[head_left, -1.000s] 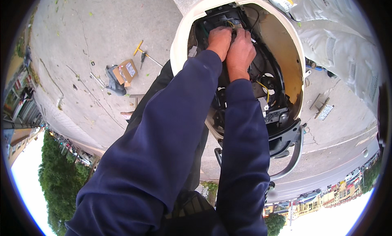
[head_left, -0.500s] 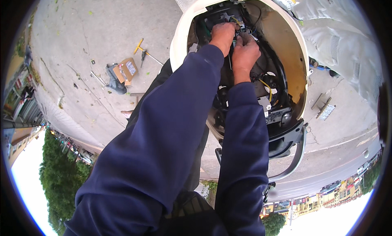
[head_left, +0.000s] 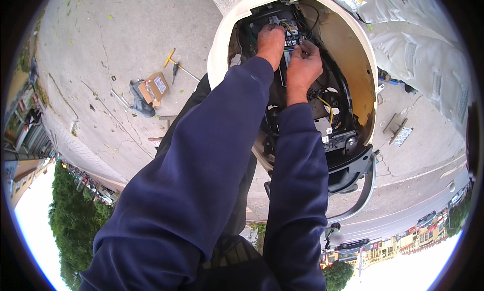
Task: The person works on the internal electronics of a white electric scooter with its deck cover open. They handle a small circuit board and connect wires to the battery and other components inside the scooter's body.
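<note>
Both my hands are inside the open body of what looks like a scooter, whose cream shell [head_left: 218,51] surrounds black parts and loose wiring. My left hand [head_left: 271,43] is curled at the left of a small black terminal block [head_left: 291,40] with shiny metal contacts. Its fingertips are closed on something hidden from view. Close to the block's right side, my right hand [head_left: 305,68] pinches with thumb and fingers; what lies between them is too small to make out. A yellow wire [head_left: 326,105] runs below my right hand, near a grey box [head_left: 322,125].
On the concrete at left lie a yellow-handled T-bar tool [head_left: 170,57], a dark screwdriver [head_left: 175,72] and a cardboard box [head_left: 156,87] on a dark grey cloth-like item [head_left: 143,107]. A person in pale trousers [head_left: 418,54] stands at right. A curved grab rail [head_left: 370,185] sticks out behind.
My left hand has shifted slightly left, and the hands are further apart, so the terminal block's contacts now show between them. My right hand stays close to the block.
</note>
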Tool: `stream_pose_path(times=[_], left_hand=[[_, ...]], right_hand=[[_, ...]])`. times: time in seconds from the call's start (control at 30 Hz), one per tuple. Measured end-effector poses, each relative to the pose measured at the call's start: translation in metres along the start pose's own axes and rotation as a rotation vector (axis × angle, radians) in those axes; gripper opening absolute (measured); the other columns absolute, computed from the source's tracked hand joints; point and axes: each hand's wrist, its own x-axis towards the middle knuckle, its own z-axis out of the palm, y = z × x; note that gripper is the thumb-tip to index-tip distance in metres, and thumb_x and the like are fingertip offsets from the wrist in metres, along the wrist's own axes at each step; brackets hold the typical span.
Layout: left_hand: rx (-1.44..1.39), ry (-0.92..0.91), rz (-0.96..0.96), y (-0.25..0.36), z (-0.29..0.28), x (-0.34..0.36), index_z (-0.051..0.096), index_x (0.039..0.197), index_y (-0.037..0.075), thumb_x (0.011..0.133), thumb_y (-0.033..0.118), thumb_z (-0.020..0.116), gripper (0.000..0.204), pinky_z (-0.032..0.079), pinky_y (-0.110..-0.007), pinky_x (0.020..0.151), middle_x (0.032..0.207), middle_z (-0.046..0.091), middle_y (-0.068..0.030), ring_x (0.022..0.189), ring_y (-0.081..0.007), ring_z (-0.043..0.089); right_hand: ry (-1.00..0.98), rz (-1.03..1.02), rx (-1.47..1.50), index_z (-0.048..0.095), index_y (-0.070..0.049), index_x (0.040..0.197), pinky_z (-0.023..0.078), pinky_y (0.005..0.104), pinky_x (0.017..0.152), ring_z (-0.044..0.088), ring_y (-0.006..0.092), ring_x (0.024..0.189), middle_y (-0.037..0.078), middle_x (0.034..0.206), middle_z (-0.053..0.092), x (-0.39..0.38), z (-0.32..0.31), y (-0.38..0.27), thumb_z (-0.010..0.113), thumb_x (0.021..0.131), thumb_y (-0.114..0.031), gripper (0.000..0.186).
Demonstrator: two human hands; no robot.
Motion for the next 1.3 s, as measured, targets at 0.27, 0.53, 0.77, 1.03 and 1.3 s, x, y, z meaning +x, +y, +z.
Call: stream_pose_path(times=[0.27,0.53,0.77,1.03,1.3], left_hand=[[0.162,-0.034,0.161,0.003,-0.005,0.002,0.065,0.1,-0.002,0.084,0.018,0.058,0.027,0.047,-0.034,0.076,0.101,0.064,-0.0155,0.092,-0.0225,0.059],[-0.061,-0.13,-0.06,0.006,-0.006,0.008,0.065,0.096,-0.002,0.082,0.014,0.066,0.022,0.05,-0.035,0.071,0.094,0.066,-0.0143,0.079,-0.0221,0.062],[-0.088,-0.099,-0.227,0.016,-0.002,0.017,0.064,0.09,-0.006,0.079,0.009,0.069,0.019,0.049,-0.036,0.065,0.089,0.065,-0.0146,0.078,-0.0226,0.061],[-0.002,-0.192,-0.248,0.035,0.006,0.004,0.061,0.099,-0.006,0.08,0.013,0.071,0.029,0.048,-0.037,0.068,0.094,0.063,-0.0145,0.08,-0.0226,0.06],[0.004,-0.262,-0.3,0.043,-0.003,-0.003,0.062,0.101,0.002,0.083,0.017,0.068,0.024,0.043,-0.038,0.083,0.104,0.062,-0.008,0.098,-0.019,0.055]], right_hand=[[-0.228,-0.304,-0.7,0.065,-0.008,0.086,0.053,0.045,0.064,0.067,0.0344,0.074,0.016,0.078,0.067,0.025,0.016,-0.018,0.055,0.086,-0.031,0.025],[-0.244,-0.11,-0.548,0.069,-0.005,0.085,0.052,0.0476,0.068,0.066,0.0386,0.076,0.021,0.078,0.067,0.018,0.014,-0.023,0.056,0.087,-0.03,0.028],[-0.263,-0.034,-0.547,0.07,-0.003,0.082,0.051,0.0478,0.072,0.065,0.0402,0.078,0.023,0.08,0.066,0.021,0.013,-0.027,0.059,0.086,-0.03,0.03],[-0.212,0.068,-0.288,0.071,-0.001,0.084,0.05,0.044,0.07,0.065,0.0385,0.075,0.023,0.076,0.066,0.004,-0.002,-0.011,0.064,0.083,-0.025,0.025],[0.113,0.175,-0.325,0.065,0.006,0.093,0.05,0.0441,0.078,0.064,0.0399,0.083,0.027,0.09,0.065,0.006,-0.048,-0.035,0.059,0.081,-0.011,0.022]])
